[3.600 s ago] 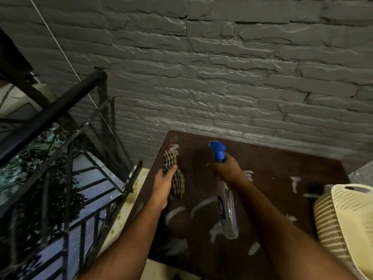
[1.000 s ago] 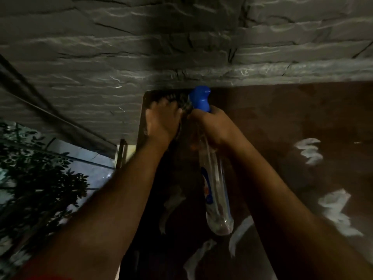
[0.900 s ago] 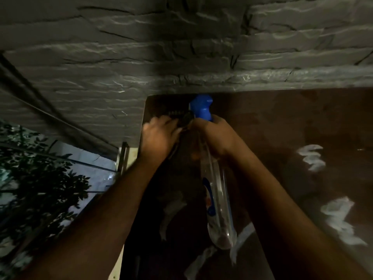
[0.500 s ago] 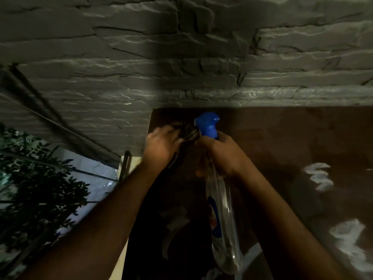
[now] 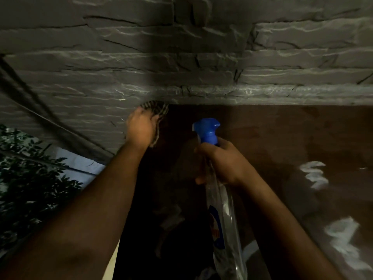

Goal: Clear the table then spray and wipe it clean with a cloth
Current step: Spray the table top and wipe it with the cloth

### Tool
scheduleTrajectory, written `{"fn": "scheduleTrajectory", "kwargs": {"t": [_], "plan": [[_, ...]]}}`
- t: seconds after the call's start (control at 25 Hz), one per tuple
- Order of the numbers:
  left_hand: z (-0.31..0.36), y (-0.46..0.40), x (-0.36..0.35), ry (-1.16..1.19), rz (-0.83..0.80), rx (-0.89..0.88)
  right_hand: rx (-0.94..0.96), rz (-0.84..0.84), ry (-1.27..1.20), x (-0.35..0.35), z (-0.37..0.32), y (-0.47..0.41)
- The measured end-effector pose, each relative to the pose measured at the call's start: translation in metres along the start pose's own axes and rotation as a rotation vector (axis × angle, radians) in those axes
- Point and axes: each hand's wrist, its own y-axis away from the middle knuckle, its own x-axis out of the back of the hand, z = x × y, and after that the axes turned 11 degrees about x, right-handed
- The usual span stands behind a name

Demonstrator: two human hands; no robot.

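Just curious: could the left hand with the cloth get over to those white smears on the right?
Probably not directly: the right hand holding the spray bottle lies between the left hand and the white smears.

- Left hand (image 5: pixel 141 129): arm stretched forward, palm down, fingers seemingly curled over the cloth (image 5: pixel 156 110); detail blurred.
- Right hand (image 5: pixel 224 160): forearm angled in from lower right, fingers wrapped round the spray bottle (image 5: pixel 224 221) neck.
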Motion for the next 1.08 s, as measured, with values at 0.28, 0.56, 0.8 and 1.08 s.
{"fn": "scheduleTrajectory", "kwargs": {"t": [0.28, 0.56, 0.8, 1.08], "plan": [[0.017, 0.050, -0.006, 0.030, -0.084, -0.517, -0.054, -0.006, -0.003, 0.013, 0.008, 0.006], [0.034, 0.023, -0.007, -0.021, -0.100, -0.276, -0.029, 0.021, 0.048, 0.008, 0.007, 0.007], [-0.026, 0.016, 0.005, 0.140, -0.029, -0.167, -0.041, 0.015, 0.047, 0.005, 0.008, 0.021], [-0.005, 0.074, -0.008, 0.079, -0.147, -0.630, -0.043, 0.035, 0.049, -0.011, 0.019, 0.032]]}}
